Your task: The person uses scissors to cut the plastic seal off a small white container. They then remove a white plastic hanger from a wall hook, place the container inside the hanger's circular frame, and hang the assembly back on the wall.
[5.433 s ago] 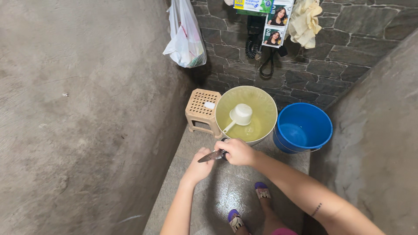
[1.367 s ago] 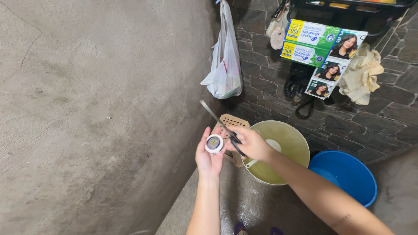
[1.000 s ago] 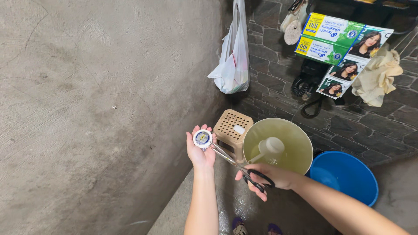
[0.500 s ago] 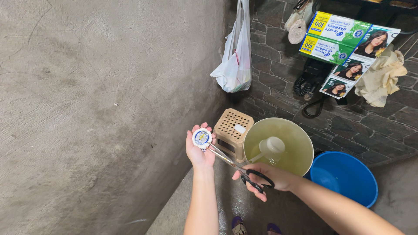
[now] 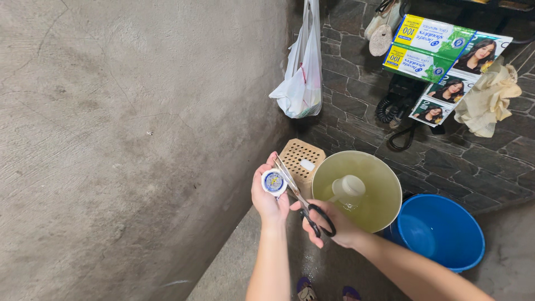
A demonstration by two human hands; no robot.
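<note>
- Head view, looking down into a narrow corner: small round white sachet with a blue-and-gold print [image 5: 273,182], held up just left of the pale green basin [image 5: 390,181].
- Pinched upright in the left hand [image 5: 268,196], fingers curled behind, thumb side at its lower edge; left of the two hands thus closed on the sachet.
- Scissors [image 5: 301,197] with black loop handles and bare metal blades, crossing just right of the sachet; blade tips reaching past its upper rim, toward the stool.
- Blades close together; whether pressing the sachet or only beside it, cannot tell.
- Right hand [image 5: 333,226] closed through the scissor handles, in front of the basin's near rim.
- Basin holding yellowish water, with a cream plastic dipper [image 5: 346,188] lying in it, handle slanting toward the hands.
- Beige perforated plastic stool [image 5: 301,159] touching or just beside the basin's left side, a small white piece lying on top.
- Blue bucket [image 5: 440,234] right of the basin, some water in the bottom.
- Wet grey floor [image 5: 312,267] below the basin; tips of purple sandals [image 5: 305,290] at the bottom edge.
- White plastic bag [image 5: 300,83] hanging on the wall above the stool.
- Printed cartons, black coiled cord and cream cloth [image 5: 487,97] hung on the dark stone wall above the basin.
- Bare concrete wall [image 5: 122,150] filling everything left of the basin.
</note>
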